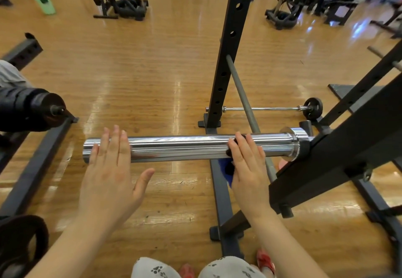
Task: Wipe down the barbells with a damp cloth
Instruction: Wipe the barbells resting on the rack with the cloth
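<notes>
A chrome barbell sleeve [185,148] lies level across the middle, its collar end resting in the black rack [339,160] at the right. My left hand [111,169] rests flat on the sleeve's free left end, fingers straight and thumb spread. My right hand [245,164] lies over the sleeve nearer the collar, pressing a dark blue and black cloth [228,169] against the metal. Most of the cloth is hidden under that hand; a blue corner hangs below the sleeve.
A black rack upright [226,55] stands just behind the sleeve, with a thin grey bar [243,97] leaning on it. A small barbell with a plate [313,108] lies on the wooden floor behind. Another loaded bar end [32,109] juts in at left. Gym machines stand at the back.
</notes>
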`<state>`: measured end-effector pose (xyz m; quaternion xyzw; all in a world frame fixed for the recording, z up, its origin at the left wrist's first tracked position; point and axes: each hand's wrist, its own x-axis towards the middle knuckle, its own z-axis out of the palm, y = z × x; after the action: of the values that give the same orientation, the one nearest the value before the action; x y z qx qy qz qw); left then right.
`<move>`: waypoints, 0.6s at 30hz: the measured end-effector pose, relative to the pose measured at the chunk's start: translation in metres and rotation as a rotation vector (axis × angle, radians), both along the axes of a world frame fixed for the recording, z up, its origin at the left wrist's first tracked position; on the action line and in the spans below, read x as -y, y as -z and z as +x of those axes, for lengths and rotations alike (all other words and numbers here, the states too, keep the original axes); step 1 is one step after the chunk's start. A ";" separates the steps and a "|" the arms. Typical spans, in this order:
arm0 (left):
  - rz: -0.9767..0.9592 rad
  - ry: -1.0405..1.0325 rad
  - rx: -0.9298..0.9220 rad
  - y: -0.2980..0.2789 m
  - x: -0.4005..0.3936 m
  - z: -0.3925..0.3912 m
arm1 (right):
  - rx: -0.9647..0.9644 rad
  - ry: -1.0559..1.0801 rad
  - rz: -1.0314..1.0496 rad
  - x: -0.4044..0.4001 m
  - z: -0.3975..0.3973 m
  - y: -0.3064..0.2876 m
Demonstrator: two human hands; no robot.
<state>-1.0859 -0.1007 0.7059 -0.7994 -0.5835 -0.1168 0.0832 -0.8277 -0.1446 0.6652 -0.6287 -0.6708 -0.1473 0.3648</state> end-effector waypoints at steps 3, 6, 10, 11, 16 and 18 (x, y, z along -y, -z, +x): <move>0.016 0.004 -0.007 0.000 0.000 0.000 | -0.023 -0.086 0.011 0.005 0.014 -0.011; 0.031 0.005 -0.010 0.002 -0.001 -0.002 | -0.073 -0.042 0.044 0.015 0.025 -0.036; 0.030 0.001 -0.002 0.005 -0.002 -0.001 | -0.077 0.054 0.000 -0.001 0.022 -0.050; 0.031 0.004 -0.001 0.006 -0.002 -0.002 | -0.051 0.059 -0.062 -0.003 0.018 -0.048; 0.024 0.023 0.019 0.006 -0.004 -0.002 | 0.049 0.082 -0.190 0.001 0.012 -0.035; 0.029 0.016 0.024 0.008 -0.005 -0.001 | 0.107 0.048 -0.192 0.001 0.020 -0.033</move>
<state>-1.0873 -0.0959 0.6984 -0.8011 -0.5764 -0.1355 0.0870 -0.8081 -0.1457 0.6980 -0.6679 -0.6850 -0.1247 0.2629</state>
